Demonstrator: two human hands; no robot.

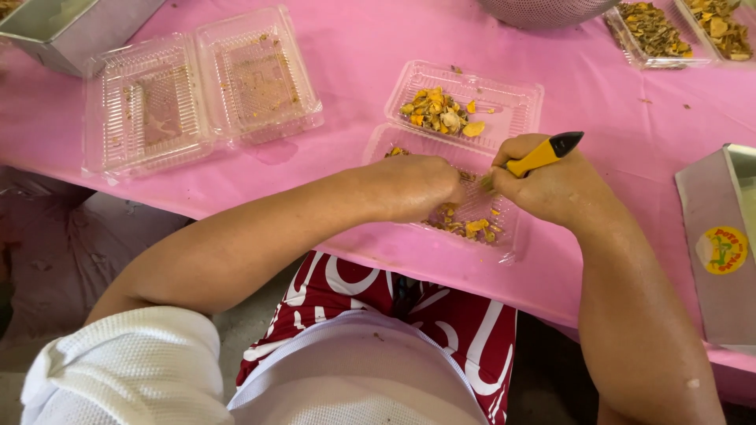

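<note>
While the right hand is clamped around a yellow-handled knife and the left hand is curled shut on a small piece I cannot make out, both work over the near half of an open clear tray at the table's front edge; with the blade hidden between fists this close, a slip could nick the left fingers, or scraps could spill off the edge. At twelve o'clock the tray's far half holds yellow pieces; an empty clamshell lies at ten o'clock, a grey box at three o'clock; nothing blocks the hands.
</note>
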